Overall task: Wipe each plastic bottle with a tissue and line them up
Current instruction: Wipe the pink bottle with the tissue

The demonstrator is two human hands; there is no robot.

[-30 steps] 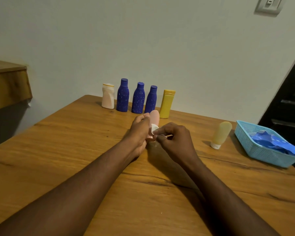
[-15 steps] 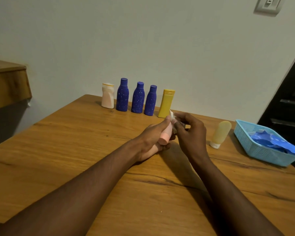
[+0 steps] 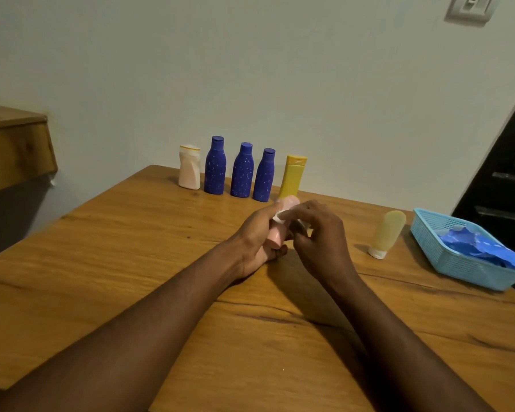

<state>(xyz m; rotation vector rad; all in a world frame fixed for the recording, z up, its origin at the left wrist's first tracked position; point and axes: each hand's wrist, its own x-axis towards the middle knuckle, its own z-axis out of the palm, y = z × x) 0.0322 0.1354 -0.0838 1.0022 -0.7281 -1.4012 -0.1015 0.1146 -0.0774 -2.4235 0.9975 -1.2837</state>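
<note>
Your left hand (image 3: pixel 257 242) grips the pink bottle (image 3: pixel 275 239) while your right hand (image 3: pixel 320 237) pinches the tissue (image 3: pixel 280 217) against it, mid-wipe; next, probably stand it beside the yellow bottle (image 3: pixel 293 177).

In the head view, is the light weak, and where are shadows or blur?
Head view: light dim and warm, no glare; soft shadows lie on the table left of the pale yellow tube and of the white bottle; the pink bottle looks slightly blurred.
</note>
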